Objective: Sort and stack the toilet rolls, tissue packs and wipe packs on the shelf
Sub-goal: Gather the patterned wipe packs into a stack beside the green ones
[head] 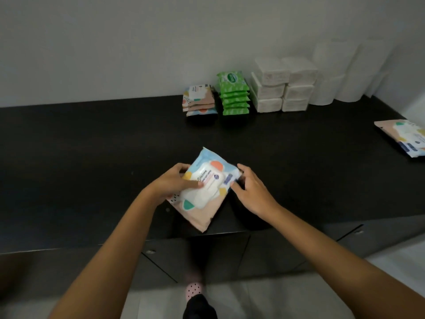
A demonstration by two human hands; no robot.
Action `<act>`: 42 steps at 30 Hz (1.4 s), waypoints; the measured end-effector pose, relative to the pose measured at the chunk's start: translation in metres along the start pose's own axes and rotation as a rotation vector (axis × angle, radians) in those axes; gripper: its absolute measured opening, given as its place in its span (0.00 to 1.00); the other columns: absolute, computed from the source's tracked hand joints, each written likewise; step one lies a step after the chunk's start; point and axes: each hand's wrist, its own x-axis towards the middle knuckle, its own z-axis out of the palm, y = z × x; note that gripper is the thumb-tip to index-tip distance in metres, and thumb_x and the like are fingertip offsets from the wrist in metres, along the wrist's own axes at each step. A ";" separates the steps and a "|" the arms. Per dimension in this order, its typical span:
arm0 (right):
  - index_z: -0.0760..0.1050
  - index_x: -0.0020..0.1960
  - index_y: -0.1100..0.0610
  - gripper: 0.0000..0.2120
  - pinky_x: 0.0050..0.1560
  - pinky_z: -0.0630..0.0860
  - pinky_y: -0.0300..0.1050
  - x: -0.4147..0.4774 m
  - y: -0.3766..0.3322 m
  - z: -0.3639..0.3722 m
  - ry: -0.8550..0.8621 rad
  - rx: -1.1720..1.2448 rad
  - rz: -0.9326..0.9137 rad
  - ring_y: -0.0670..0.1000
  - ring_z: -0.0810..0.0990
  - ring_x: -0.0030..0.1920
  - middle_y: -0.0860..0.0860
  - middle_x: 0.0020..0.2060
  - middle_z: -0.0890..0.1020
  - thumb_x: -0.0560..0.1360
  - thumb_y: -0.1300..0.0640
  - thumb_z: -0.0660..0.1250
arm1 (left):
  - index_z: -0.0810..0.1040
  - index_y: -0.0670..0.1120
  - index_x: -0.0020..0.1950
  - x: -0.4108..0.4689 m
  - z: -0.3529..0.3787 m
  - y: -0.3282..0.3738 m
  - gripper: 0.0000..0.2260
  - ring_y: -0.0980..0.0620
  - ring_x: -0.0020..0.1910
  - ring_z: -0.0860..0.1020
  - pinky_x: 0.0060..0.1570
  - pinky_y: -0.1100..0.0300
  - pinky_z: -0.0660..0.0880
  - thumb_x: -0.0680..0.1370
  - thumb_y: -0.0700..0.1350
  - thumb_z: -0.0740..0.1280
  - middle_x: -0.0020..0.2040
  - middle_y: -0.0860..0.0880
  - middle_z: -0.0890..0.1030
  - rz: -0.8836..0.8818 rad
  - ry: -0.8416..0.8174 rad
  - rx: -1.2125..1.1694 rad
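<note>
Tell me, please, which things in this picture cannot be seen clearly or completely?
All in the head view:
1. Wipe pack on the right: cut off by the picture's right edge.
2. Held wipe pack: its print is blurred, and the left hand covers its left side.
3. Right hand: too blurred to tell grip from mere touch.
4. Toilet rolls: washed out against the white wall, so their count is unclear.

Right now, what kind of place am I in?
Probably a home storage corner: a low black cabinet against a plain wall, holding sorted stacks of toilet rolls, tissue packs and wipe packs.
</note>
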 end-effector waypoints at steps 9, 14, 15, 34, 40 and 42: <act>0.50 0.76 0.53 0.40 0.52 0.79 0.47 0.060 -0.047 -0.001 -0.186 0.366 0.110 0.52 0.77 0.55 0.54 0.59 0.73 0.72 0.53 0.70 | 0.64 0.49 0.70 0.029 -0.030 0.030 0.30 0.48 0.51 0.79 0.41 0.53 0.79 0.71 0.45 0.73 0.61 0.46 0.77 0.050 0.161 -0.537; 0.63 0.68 0.62 0.23 0.32 0.79 0.37 0.104 -0.085 -0.005 -0.088 0.506 0.009 0.56 0.78 0.55 0.60 0.64 0.74 0.75 0.64 0.65 | 0.63 0.46 0.70 0.058 -0.066 0.063 0.26 0.45 0.53 0.80 0.48 0.50 0.79 0.75 0.40 0.68 0.53 0.47 0.78 0.178 0.169 -0.680; 0.64 0.67 0.63 0.22 0.29 0.79 0.35 0.114 -0.092 -0.007 -0.041 0.512 -0.007 0.58 0.79 0.56 0.61 0.63 0.74 0.75 0.66 0.65 | 0.64 0.46 0.71 0.064 -0.073 0.069 0.24 0.44 0.54 0.80 0.49 0.49 0.79 0.76 0.40 0.67 0.55 0.46 0.78 0.196 0.151 -0.690; 0.71 0.57 0.64 0.11 0.34 0.68 0.40 0.326 -0.153 -0.025 0.239 0.109 0.112 0.54 0.76 0.47 0.56 0.51 0.79 0.78 0.62 0.56 | 0.70 0.38 0.68 0.228 -0.161 0.138 0.19 0.44 0.57 0.77 0.59 0.49 0.75 0.77 0.34 0.63 0.62 0.39 0.77 0.224 0.186 -0.629; 0.69 0.62 0.67 0.14 0.46 0.68 0.43 0.355 -0.133 -0.022 0.228 -0.070 0.153 0.60 0.76 0.59 0.61 0.60 0.77 0.79 0.63 0.56 | 0.70 0.38 0.68 0.270 -0.153 0.138 0.19 0.43 0.60 0.77 0.61 0.49 0.74 0.77 0.34 0.64 0.61 0.40 0.77 0.157 0.176 -0.602; 0.68 0.62 0.67 0.14 0.50 0.70 0.44 0.359 -0.127 -0.019 0.226 -0.109 0.156 0.60 0.75 0.61 0.62 0.60 0.76 0.78 0.64 0.57 | 0.72 0.38 0.67 0.279 -0.150 0.132 0.18 0.43 0.58 0.78 0.60 0.50 0.75 0.76 0.35 0.65 0.60 0.40 0.78 0.147 0.178 -0.585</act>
